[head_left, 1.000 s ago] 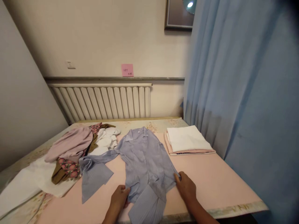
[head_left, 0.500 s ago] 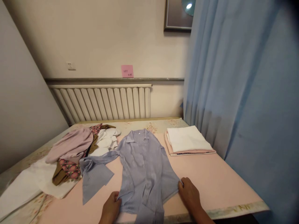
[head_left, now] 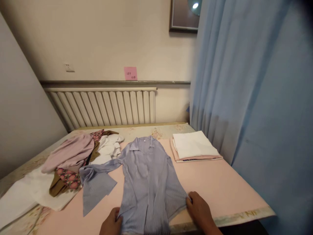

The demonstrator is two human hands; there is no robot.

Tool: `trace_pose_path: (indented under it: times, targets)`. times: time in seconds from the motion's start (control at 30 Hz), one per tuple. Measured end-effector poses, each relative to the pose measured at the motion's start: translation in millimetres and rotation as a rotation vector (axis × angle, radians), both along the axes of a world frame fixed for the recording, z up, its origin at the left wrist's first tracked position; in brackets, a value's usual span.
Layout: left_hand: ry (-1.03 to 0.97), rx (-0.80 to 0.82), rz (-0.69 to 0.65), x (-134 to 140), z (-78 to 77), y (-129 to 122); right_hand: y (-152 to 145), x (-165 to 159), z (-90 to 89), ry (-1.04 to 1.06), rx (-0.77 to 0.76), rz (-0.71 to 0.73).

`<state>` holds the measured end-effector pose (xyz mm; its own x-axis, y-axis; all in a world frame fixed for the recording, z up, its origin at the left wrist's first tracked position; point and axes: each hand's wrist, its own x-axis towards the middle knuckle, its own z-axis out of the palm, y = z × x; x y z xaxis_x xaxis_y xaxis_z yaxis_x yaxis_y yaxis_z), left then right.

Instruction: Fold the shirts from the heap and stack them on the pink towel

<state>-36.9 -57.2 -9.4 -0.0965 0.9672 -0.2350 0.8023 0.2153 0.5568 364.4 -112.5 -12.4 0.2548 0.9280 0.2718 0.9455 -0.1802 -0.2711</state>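
Got a blue striped shirt (head_left: 144, 182) spread collar-away on a pink cloth (head_left: 215, 186), between the clothes pile (head_left: 70, 153) and the folded stack (head_left: 197, 145). Could skew easily from here — blame uneven pull between the two lower sides. Likely to bunch along the front opening with too much slack, or to ruck up the pink cloth underneath with too hard a tug. Could also slip loose, given such thin pinches on light fabric. Watch the near end: running down by the table edge (head_left: 246, 215), partly cut off by the frame, so liable to droop over. Watch the sleeve (head_left: 99, 187) too — bent out right beside the pile, so prone to snagging during any drag.

Now fingers. With the left hand (head_left: 111, 224), gripping the left lower edge: thumb and fingers closed around it, hardly any gap, partly cropped. With the right hand (head_left: 199, 209), pinching the opposite lower corner, fingers curled in tight on cloth. Can't tell whether hem or cuff there.
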Motion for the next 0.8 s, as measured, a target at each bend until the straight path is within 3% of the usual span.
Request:
trace_pose_path:
  times: [0.1,0.2,0.3,0.43,0.63,0.7,0.8]
  targets:
    - [0.046,0.065,-0.012,2.5,4.0,-7.2,2.0,2.6,-2.3,0.007,0.159,0.056]
    - [0.189,0.289,-0.049,9.0,9.3,-15.5,9.7,1.7,-6.0,-0.038,0.352,0.167]
    - [0.345,0.524,-0.126,23.1,11.5,-21.0,21.5,-5.3,-11.4,-0.106,0.449,0.284]
    - [0.329,0.649,-0.255,50.6,2.9,-17.2,32.4,-14.8,-18.0,-0.144,0.345,0.416]
    - [0.389,0.454,-0.274,69.9,-20.8,-0.5,26.7,-7.9,-17.9,-0.15,0.068,0.459]
    - [0.384,0.434,-0.279,69.8,-20.5,0.2,23.7,-5.2,-15.6,-0.146,0.048,0.44]
    - [0.307,0.475,-0.239,71.0,-6.6,-8.2,20.9,-4.9,-11.4,-0.136,0.063,0.424]
